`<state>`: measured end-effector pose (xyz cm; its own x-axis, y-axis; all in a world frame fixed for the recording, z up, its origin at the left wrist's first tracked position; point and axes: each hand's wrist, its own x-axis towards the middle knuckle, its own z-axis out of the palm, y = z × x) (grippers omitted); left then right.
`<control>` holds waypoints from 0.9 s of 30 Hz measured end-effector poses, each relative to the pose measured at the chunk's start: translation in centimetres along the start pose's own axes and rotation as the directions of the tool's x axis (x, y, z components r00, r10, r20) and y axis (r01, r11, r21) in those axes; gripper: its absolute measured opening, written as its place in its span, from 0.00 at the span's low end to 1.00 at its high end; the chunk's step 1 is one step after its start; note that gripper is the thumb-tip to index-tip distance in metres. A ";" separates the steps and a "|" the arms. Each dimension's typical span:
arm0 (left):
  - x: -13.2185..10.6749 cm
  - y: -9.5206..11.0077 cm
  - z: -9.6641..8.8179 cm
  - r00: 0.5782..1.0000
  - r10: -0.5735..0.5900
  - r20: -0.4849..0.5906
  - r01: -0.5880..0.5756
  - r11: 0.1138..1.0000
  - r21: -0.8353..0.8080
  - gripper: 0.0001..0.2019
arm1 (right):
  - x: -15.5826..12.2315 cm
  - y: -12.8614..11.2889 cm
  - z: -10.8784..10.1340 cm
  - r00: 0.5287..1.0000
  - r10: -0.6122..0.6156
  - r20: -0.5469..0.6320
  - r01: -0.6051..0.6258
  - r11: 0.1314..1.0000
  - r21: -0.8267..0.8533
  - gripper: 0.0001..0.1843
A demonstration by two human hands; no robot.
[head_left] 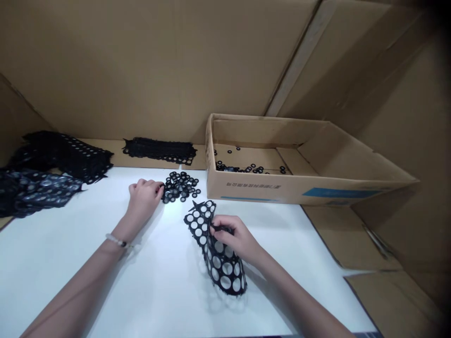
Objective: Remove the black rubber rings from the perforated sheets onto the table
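Note:
My right hand (pixel 239 237) grips a floppy black sheet (pixel 225 267) punched with rows of round holes, fingers and thumb closed on its folded upper part. The sheet hangs bent above the white table, its lower end toward me. My left hand (pixel 145 197) is at the left edge of a heap of small black rings (pixel 181 185). Its fingers are curled together, and a dark bit that looks like one of the rings shows at the fingertips.
An open cardboard box (pixel 253 185) with several black rings inside stands at the back right. Further perforated sheets lie in a stack (pixel 160 149) at the back and in a pile (pixel 42 188) at the far left. Cardboard walls surround the white table (pixel 158 291).

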<state>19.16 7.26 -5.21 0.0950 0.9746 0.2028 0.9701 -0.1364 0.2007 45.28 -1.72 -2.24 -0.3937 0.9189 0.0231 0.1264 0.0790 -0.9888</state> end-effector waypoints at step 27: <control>-3.9 6.1 -3.1 0.871 0.437 0.225 -0.146 0.668 -0.730 0.08 | 0.1 0.1 -1.2 0.974 0.164 0.155 -0.138 0.977 -0.164 0.07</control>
<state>23.98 2.04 -1.83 0.5572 0.8290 0.0482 0.4710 -0.3634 0.8038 46.33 -1.13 -2.15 -0.5036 0.8486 -0.1622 0.3268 0.0134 -0.9450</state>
